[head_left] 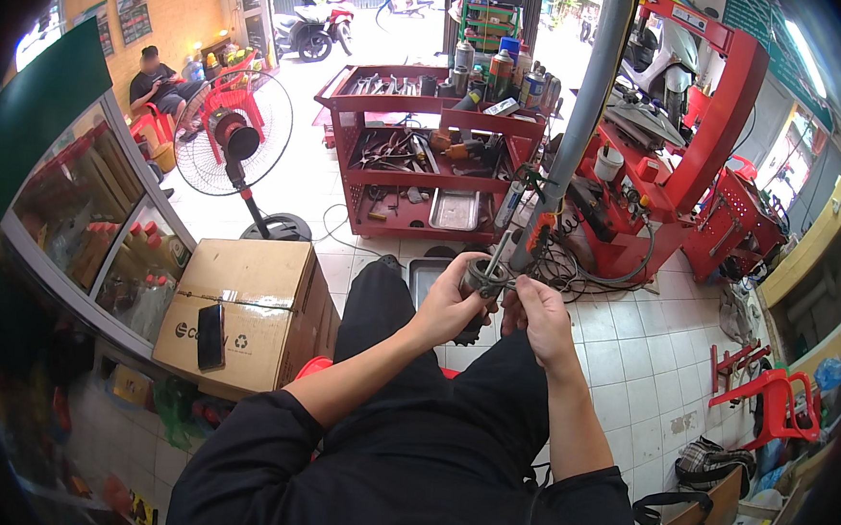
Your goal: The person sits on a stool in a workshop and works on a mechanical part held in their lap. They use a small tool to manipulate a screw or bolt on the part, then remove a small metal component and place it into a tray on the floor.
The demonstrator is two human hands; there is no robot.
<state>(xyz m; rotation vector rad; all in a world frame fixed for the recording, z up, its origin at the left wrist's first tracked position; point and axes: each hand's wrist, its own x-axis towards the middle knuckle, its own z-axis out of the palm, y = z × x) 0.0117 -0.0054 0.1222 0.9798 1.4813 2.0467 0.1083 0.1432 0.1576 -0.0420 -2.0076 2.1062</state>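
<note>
I sit with both hands raised between my knees. My left hand (452,303) is wrapped round a dark cylindrical metal part (483,276), with a thin silver rod (500,255) standing up from its open top. My right hand (542,318) is closed beside it, thumb and index finger pinched on a thin metal piece (513,286) at the part's right side; exactly what that piece is, I cannot make out. Below and behind my hands a metal tray (423,282) lies on the floor, partly hidden.
A red tool trolley (362,110) stands ahead, beside a grey post (583,118) and red lift (707,136). At left are a fan (236,136), a cardboard box (217,289) with a phone (212,336), and a seated person (156,92). Cables (583,287) and a red stool (773,400) lie right.
</note>
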